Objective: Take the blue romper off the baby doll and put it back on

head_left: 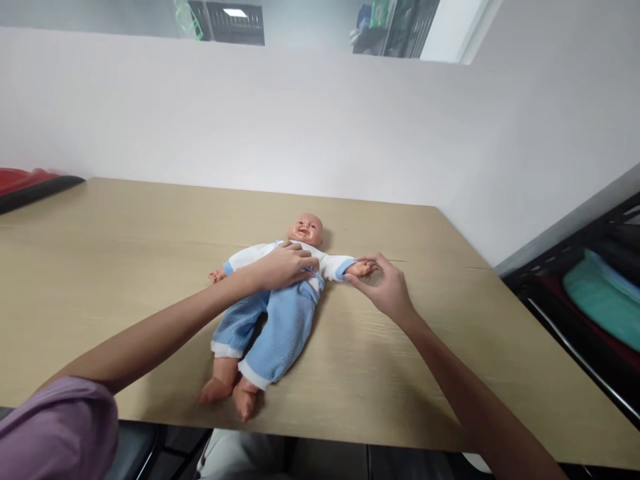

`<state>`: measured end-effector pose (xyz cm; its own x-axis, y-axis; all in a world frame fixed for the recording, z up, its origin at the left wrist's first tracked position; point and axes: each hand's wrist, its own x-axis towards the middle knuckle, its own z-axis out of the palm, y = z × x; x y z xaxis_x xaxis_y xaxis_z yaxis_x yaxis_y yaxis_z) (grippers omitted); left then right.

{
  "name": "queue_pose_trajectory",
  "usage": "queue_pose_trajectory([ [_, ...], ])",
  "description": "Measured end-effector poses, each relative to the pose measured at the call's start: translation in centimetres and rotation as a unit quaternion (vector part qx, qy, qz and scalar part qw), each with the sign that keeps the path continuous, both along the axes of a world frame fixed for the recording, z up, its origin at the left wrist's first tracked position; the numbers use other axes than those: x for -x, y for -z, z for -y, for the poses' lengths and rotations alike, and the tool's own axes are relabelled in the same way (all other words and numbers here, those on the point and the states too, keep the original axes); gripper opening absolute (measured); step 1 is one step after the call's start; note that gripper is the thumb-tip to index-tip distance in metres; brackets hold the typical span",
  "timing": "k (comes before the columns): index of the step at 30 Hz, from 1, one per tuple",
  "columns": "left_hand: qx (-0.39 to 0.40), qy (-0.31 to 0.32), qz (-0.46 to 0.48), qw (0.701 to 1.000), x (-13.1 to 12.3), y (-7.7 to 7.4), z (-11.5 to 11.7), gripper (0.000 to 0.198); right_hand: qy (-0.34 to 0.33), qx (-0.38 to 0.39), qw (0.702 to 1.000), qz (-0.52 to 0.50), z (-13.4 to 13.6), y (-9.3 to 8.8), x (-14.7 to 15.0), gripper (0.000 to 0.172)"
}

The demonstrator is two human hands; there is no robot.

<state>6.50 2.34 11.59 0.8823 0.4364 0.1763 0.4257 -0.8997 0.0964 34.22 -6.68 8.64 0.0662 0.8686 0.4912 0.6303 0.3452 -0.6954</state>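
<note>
A baby doll (280,313) in a white top and light blue trousers lies on its back on the wooden table (125,267), head away from me. My left hand (285,265) rests on the doll's chest with the fingers curled over the white top. My right hand (383,287) pinches the doll's small hand at the end of its outstretched sleeve. The doll's other arm sticks out to the left and its bare feet point toward the table's near edge.
A white wall (300,120) stands behind the table. A red and black object (30,185) lies at the far left edge. A dark rack (590,293) with a teal item (607,300) stands to the right.
</note>
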Motion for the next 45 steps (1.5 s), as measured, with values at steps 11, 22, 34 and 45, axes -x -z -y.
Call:
queue_pose_trajectory([
  [11, 0.05, 0.025, 0.153, 0.987, 1.1, 1.0, 1.4, 0.039, -0.193, 0.052, 0.98, 0.023, -1.1, 1.8, 5.6, 0.035],
  [22, 0.364, -0.004, 0.181, 0.914, -5.0, 0.1, -2.4, 0.057, -0.062, 0.067, 0.976, -0.199, 0.6, 5.8, 7.9, 0.041],
  [34, 0.305, 0.063, 0.146, 0.939, -2.1, 0.0, -1.4, 0.042, -0.04, 0.093, 0.951, -0.292, 0.5, 4.7, 8.5, 0.028],
  [45, 0.268, 0.007, 0.141, 0.953, -2.0, 1.0, -1.4, 0.032, 0.035, 0.095, 0.941, -0.323, -0.7, 6.9, 7.7, 0.042],
])
